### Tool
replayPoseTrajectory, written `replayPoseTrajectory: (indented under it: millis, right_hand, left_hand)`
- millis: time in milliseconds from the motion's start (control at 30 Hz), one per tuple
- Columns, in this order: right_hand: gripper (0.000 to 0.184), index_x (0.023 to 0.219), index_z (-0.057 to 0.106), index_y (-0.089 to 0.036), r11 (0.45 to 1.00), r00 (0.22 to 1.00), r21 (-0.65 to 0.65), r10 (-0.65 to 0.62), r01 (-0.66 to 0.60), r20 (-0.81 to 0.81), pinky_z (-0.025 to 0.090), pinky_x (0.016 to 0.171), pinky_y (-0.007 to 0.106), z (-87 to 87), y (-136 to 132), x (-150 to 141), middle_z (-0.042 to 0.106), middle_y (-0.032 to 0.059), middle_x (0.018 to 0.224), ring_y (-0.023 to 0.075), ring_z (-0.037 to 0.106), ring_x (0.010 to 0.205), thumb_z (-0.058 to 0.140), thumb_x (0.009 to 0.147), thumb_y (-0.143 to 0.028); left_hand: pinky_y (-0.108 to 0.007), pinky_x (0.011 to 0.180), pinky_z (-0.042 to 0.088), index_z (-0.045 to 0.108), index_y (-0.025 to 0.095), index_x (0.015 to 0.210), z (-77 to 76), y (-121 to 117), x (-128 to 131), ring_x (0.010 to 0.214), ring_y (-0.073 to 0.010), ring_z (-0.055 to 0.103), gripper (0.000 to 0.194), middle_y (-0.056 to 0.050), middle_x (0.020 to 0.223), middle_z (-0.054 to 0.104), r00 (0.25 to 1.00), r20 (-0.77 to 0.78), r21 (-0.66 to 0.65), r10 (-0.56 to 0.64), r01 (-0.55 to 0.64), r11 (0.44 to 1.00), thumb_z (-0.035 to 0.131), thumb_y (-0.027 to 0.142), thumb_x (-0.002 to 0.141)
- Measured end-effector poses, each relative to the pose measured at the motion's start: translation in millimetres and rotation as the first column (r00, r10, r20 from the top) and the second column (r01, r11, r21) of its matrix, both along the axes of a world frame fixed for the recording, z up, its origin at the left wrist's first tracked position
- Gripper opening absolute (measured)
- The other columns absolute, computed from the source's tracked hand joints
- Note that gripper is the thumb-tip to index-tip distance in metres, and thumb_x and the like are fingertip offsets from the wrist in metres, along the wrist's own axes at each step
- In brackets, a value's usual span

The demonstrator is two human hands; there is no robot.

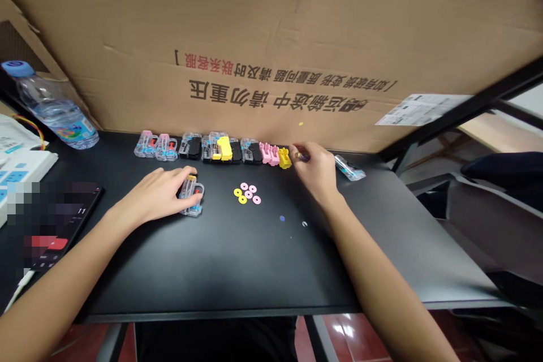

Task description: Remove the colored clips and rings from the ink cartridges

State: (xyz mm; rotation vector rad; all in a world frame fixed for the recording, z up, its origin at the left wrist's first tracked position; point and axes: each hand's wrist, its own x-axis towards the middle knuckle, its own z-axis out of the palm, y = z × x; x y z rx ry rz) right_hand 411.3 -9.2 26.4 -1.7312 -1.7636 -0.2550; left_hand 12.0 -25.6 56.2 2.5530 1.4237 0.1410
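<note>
My left hand (163, 195) rests on the table with thumb and fingers around a small clear plastic toy case (193, 203), which has an orange bit at its top and blue and red inside. My right hand (316, 169) is at the back of the table, its fingers closed on a small dark object that I cannot make out. Just left of it stands a yellow plastic piece (284, 158) beside pink plastic pieces (270, 153). Between my hands lie several pink and yellow rings (248, 194).
Along the back stand clear cases with pink tops (167, 148) and clear-and-black ones (190, 146). A clear packet (349, 168) lies right of my right hand. At left are a water bottle (63, 113), a phone (80, 220) and a power strip (36, 172). Cardboard (271, 22) walls the back.
</note>
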Motion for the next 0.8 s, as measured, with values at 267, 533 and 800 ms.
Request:
replayPoseTrajectory:
  millis: [267,533,800]
  right_hand:
    - [0.042,0.144,0.066,-0.019,0.94,0.878,-0.132,0.34,-0.314,0.338,0.055,0.063,0.033,0.3,-3,-82,0.073,0.0161,0.139,0.0283,0.076,0.1,0.054,0.108,-0.037]
    - [0.049,0.154,0.059,-0.016,0.925,0.804,-0.281,0.365,-0.256,0.47,0.046,0.051,0.035,-1.9,29,-118,0.063,0.0193,0.156,0.0293,0.078,0.086,0.052,0.108,-0.033]
    - [0.041,0.14,0.07,-0.015,0.922,0.796,-0.147,0.384,-0.359,0.468,0.045,0.052,0.034,-4.4,31,-110,0.074,0.0158,0.142,0.0255,0.079,0.084,0.046,0.111,-0.032]
  left_hand:
    - [-0.034,0.076,0.041,0.054,0.022,0.079,1.1,1,6,0.081,-0.0218,0.063,0.034,-0.001,0.078,0.065,0.963,0.113,0.065,-0.244,0.238,0.969,0.057,0.046,0.103]
    - [-0.033,0.064,0.032,0.051,0.023,0.068,7.5,15,-17,0.077,-0.0272,0.067,0.045,-0.005,0.073,0.065,0.989,-0.129,-0.014,0.066,-0.069,0.998,0.053,0.052,0.102]
    - [-0.037,0.07,0.043,0.058,0.023,0.069,12.8,28,-38,0.086,-0.035,0.074,0.046,-0.01,0.077,0.072,0.912,-0.266,0.021,0.313,-0.319,0.948,0.048,0.054,0.101]
